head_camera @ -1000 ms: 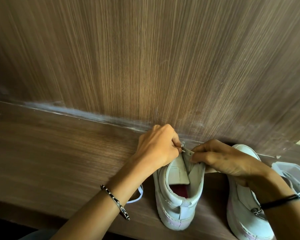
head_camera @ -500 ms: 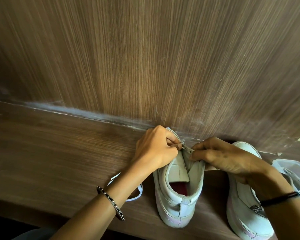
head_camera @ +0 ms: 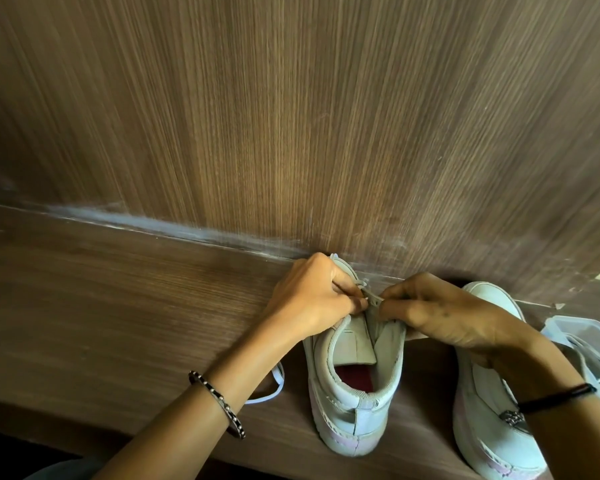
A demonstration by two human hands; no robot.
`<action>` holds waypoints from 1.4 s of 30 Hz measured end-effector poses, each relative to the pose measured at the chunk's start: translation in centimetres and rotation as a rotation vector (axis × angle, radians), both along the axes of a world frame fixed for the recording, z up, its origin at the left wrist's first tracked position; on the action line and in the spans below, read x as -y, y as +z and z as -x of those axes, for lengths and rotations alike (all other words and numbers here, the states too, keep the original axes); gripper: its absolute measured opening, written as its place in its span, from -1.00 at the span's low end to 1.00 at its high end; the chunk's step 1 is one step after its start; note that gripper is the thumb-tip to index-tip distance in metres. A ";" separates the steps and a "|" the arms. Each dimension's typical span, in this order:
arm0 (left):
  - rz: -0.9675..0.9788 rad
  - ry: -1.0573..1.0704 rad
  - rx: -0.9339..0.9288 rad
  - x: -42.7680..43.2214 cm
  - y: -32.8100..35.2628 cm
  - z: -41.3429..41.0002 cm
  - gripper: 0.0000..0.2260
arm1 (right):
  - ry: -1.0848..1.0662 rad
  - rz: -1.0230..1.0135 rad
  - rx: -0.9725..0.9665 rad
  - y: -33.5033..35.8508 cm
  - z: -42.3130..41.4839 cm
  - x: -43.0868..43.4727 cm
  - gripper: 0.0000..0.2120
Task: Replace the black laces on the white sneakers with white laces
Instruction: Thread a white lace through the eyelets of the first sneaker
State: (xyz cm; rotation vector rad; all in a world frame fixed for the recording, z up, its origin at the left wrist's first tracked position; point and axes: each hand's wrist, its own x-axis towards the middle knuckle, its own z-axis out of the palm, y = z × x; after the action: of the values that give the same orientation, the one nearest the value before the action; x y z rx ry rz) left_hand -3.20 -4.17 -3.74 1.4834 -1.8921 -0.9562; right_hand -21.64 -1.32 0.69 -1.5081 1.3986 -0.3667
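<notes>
now white lace [head_camera: 373, 296] lies between both grips: left hand [head_camera: 312, 299], right hand [head_camera: 440, 313] pinch it above sneaker [head_camera: 354, 403] tongue.

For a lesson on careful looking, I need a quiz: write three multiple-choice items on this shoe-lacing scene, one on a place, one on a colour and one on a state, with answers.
1. Where does the loose white lace loop lie?
A. On the wooden surface, left of the middle sneaker
B. Inside that sneaker
C. Hanging on the wall panel

2. What colour is that sneaker's insole?
A. Blue
B. Red
C. Green

3. What are the left hand and right hand doing?
A. Lying flat
B. Holding scissors
C. Pinching a lace at the sneaker's front

Answers: 1 A, the loop shows beside the left forearm; 2 B, red shows through the opening; 3 C, both hands' fingertips meet on the lace.
</notes>
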 end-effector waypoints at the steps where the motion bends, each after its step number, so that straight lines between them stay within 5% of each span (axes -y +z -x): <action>1: 0.007 -0.002 0.007 -0.1 0.1 0.0 -0.95 | -0.009 -0.007 0.018 0.1 -0.1 -0.1 -0.70; 4: 0.052 0.004 0.026 -0.4 0.2 0.2 -0.95 | -0.098 -0.013 0.099 -0.2 -0.3 -0.2 -0.60; 11: 0.138 0.053 0.080 -0.9 0.5 0.0 -0.95 | -0.191 0.123 0.091 -1.0 -0.4 0.6 -0.89; 18: 0.190 0.077 0.152 -1.0 0.6 0.1 -0.94 | -0.233 0.063 0.090 -0.8 -0.5 0.6 -0.85; 25: 0.211 0.063 0.178 -1.2 1.0 -0.1 -0.91 | -0.108 0.289 -0.210 -1.0 -0.4 0.8 -0.78; 32: 0.092 0.150 0.277 -0.8 1.6 -0.7 -0.60 | -0.170 0.375 -0.323 -0.4 1.4 0.6 -0.60; 37: 0.033 0.180 0.313 -0.9 1.8 -0.8 -0.46 | -0.449 0.549 0.035 0.1 3.9 0.5 -0.63; 42: -0.095 0.157 0.208 -0.6 1.5 -1.4 -0.44 | -0.710 0.364 0.987 1.5 4.1 1.0 -0.83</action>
State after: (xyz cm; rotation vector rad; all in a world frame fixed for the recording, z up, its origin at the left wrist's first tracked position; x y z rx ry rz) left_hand -1.77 -3.59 -2.22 1.8199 -1.8591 -0.8581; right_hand -25.76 -2.35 2.21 -0.7834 0.9997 -1.6220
